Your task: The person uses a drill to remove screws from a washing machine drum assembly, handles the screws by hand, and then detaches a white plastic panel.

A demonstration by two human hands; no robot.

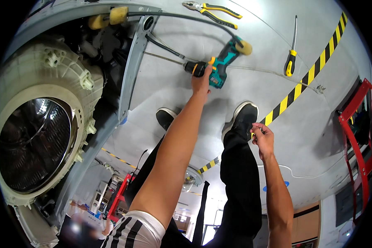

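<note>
My left hand (201, 84) is closed on a teal and black cordless drill (220, 69), close to its black chuck. The chuck points left, toward the washing machine's metal frame (130, 72). Beside my right shoe, my right hand (263, 138) has its fingers pinched together; a small bit at the fingertips is too little to name. In the open cabinet at left sits the washing machine tub (82, 78) with its steel drum (33, 144). A black hose (182, 16) runs above the drill, and a yellowish foam piece (244, 47) lies at the drill's base.
Pliers (213, 12) with yellow-black handles lie on the grey floor at the far side. A screwdriver (291, 53) lies further right. Yellow-black striped tape (306, 78) crosses the floor. At the right edge stands a red metal frame (355, 136). A thin cable (260, 69) trails rightward.
</note>
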